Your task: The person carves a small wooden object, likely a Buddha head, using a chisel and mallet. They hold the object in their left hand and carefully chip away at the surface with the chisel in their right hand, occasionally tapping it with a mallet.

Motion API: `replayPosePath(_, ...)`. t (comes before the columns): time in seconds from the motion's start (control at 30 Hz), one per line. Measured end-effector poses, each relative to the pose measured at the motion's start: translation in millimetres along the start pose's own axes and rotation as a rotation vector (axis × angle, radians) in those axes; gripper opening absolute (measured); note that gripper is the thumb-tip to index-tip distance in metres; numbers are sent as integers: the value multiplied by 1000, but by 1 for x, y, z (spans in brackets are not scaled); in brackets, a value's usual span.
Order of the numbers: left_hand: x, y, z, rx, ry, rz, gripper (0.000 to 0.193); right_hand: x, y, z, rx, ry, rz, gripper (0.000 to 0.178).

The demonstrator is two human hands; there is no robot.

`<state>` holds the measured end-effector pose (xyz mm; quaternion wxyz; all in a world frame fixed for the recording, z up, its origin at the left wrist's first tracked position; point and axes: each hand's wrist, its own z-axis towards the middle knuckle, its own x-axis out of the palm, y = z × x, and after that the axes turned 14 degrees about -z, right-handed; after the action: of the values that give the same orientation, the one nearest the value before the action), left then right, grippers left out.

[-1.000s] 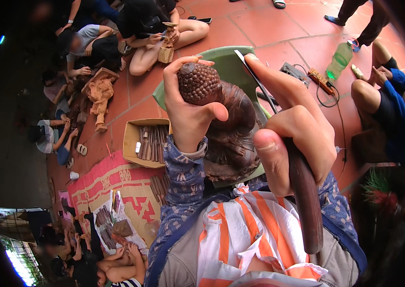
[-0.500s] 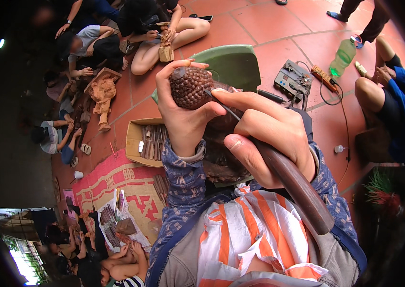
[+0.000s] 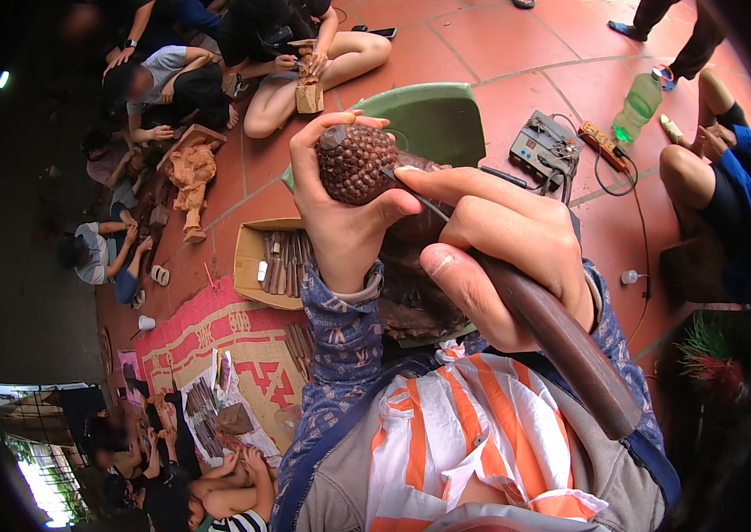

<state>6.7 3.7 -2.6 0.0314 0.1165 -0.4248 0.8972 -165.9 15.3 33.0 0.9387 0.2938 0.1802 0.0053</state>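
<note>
A dark brown wooden carving [image 3: 356, 165] stands in front of me, its rounded head covered in small carved knobs. Around the far left side of this head curve the fingers of my left hand [image 3: 338, 208], with the thumb along its near side. My right hand [image 3: 508, 244] grips a carving chisel [image 3: 561, 341] by its thick dark wooden handle, which slants back toward my right sleeve. The chisel's thin metal tip touches the knobs at the head's right side, and my right index finger lies along the blade. My hands hide much of the carving's lower part.
A green plastic basin [image 3: 442, 120] sits behind the carving. To the left lie a cardboard box [image 3: 251, 253] of chisels and a patterned mat [image 3: 207, 328]. On the right are a grey control box [image 3: 544, 146], power strip [image 3: 601, 142] and green bottle [image 3: 637, 106]. Several people sit around.
The chisel's handle end has swung slightly to the right and down with my right hand. My left hand stays on the carved head, almost still.
</note>
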Motion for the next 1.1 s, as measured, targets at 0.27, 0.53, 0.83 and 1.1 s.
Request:
replayPosePath(0.27,5,-4,0,-10,-17,-12,84,-3,6,7,14,60,-44,15)
replayPosePath(0.53,4,-1,2,-10,-3,28,91,-2,-4,-3,-98,-112,-127,23)
replayPosePath(0.83,7,-4,0,-38,-69,39,97,14,-51,-25,-163,-99,318,49)
replayPosePath(1.1,3,-3,-1,-47,-70,46,97,31,-64,-30,-190,-62,498,31)
